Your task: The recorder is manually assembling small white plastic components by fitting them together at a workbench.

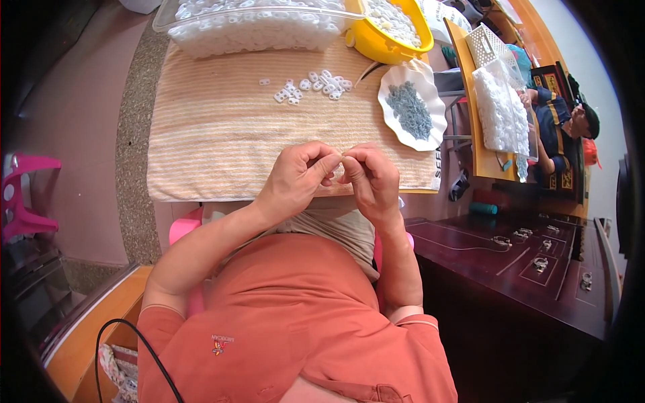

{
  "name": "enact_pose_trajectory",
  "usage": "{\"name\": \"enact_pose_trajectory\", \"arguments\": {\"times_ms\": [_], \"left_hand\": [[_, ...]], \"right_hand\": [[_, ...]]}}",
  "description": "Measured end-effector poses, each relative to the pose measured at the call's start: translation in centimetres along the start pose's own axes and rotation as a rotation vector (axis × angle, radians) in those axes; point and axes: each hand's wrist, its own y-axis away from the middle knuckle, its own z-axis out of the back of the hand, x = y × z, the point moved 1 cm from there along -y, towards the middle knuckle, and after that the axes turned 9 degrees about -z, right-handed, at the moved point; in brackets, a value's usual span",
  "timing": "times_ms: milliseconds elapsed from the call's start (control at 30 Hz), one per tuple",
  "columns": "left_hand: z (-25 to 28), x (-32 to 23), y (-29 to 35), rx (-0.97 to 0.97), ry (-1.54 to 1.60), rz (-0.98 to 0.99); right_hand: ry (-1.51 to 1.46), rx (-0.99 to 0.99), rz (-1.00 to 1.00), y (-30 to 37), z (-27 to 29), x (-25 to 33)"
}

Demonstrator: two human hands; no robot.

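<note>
My left hand and my right hand meet fingertip to fingertip over the near edge of the striped towel. Both are closed in a pinch, and whatever lies between the fingertips is too small or hidden to make out. Beyond them, a loose group of small white plastic pieces with holes lies on the towel, with one piece off to the left. To the right of these rests a white scalloped dish holding a heap of small grey-blue parts.
A clear bin full of white pieces stands at the far edge, beside a yellow basin of pale parts. At right, another person sits by a table with a clear box of white pieces. A pink stool stands left.
</note>
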Motion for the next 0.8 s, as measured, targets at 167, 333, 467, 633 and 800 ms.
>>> {"name": "enact_pose_trajectory", "arguments": {"times_ms": [167, 333, 467, 633, 800], "left_hand": [[-0.1, -0.1, 0.1, -0.022, 0.005, 0.019], [0.0, -0.2, -0.1, -0.022, 0.030, 0.045], [0.0, 0.0, -0.1, -0.051, 0.077, 0.097], [0.1, 0.4, -0.2, -0.030, 0.099, 0.095], [0.1, 0.7, -0.2, -0.008, 0.236, 0.189]], "right_hand": [[0.057, -0.023, 0.042, 0.0, -0.2, 0.6], [0.183, -0.053, 0.089, 0.2, 0.2, 0.7], [0.380, -0.255, 0.092, -0.6, 2.8, 0.4], [0.833, -0.467, 0.026, -2.8, 7.2, -1.1], [0.286, -0.209, -0.014, -1.8, 5.6, -1.1]]}}
